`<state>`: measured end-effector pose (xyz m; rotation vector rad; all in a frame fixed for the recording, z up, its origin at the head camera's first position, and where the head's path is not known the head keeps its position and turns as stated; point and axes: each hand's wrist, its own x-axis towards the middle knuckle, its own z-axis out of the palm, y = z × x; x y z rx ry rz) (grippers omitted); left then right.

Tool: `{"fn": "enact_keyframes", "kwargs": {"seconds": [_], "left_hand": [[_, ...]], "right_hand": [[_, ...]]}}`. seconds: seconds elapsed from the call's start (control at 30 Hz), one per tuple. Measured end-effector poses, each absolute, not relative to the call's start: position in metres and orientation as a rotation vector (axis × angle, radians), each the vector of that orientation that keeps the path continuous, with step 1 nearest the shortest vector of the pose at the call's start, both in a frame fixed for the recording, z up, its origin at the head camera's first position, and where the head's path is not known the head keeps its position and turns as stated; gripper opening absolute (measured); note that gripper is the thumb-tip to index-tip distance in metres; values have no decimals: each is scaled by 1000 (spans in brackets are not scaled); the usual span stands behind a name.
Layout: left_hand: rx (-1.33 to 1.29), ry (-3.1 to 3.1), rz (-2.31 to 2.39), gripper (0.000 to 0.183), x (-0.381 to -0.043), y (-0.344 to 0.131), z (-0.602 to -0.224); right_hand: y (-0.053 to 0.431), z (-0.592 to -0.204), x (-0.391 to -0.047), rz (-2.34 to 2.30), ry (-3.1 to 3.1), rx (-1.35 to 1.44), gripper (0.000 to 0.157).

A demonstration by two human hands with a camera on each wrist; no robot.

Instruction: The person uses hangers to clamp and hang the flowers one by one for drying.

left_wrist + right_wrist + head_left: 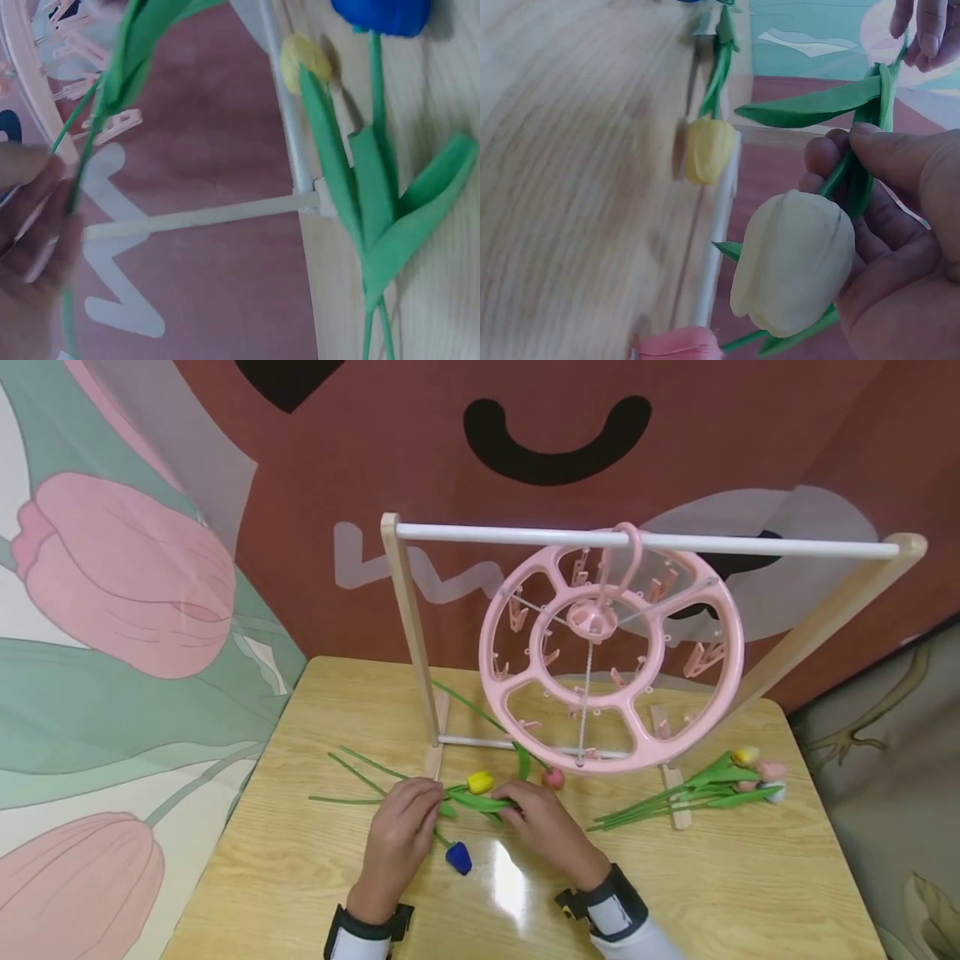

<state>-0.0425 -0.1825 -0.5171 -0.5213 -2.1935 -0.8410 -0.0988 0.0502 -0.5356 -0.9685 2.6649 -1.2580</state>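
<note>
A cream-white artificial tulip is held between both hands. My right hand pinches its green stem just below the bloom, with thumb and fingertips. Farther down, the fingers of my left hand grip the same stem, as the left wrist view shows. In the head view my right hand hides the white bloom. A yellow tulip and a blue tulip lie on the table around the hands, their stems crossing to the left. Just beyond my right hand lies a pink tulip.
Behind the hands stands a wooden frame with a white top bar. A round pink clip hanger hangs from it, with several clips. At the right, a bunch of tulips lies over the frame's foot. Printed cloth covers the back.
</note>
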Motion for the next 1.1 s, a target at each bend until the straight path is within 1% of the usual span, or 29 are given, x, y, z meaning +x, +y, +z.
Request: {"fn": "enact_keyframes", "kwargs": {"seconds": [0.1,0.2,0.27,0.37,0.53,0.67,0.77,0.97,1.1], "left_hand": [[-568,-2040,-825,22,-46,-177,-518],[-585,-1930,-829,20,-46,-173,-519],[-568,-1916,-879,15,-47,-171,-521],[-501,-2004,-973,8,-47,-164,-526],[-404,-2129,-1316,28,-50,-145,-538],[-211,-1974,-1861,29,-51,-128,-539],[-48,-1854,-2106,29,-52,-119,-536],[27,-1785,-2212,27,-54,-110,-535],[34,-1786,-2201,25,-55,-108,-537]], "right_hand": [[54,-532,-99,-1281,2672,-1006,19],[55,-529,-98,-1304,2683,-1002,20],[57,-528,-98,-1332,2697,-999,22],[59,-525,-97,-1372,2719,-1024,23],[61,-521,-96,-1419,2737,-1083,25],[61,-519,-95,-1442,2750,-1093,28],[61,-517,-94,-1444,2749,-1109,28],[63,-518,-94,-1440,2742,-1117,31],[67,-522,-94,-1386,2770,-1139,41]]}}
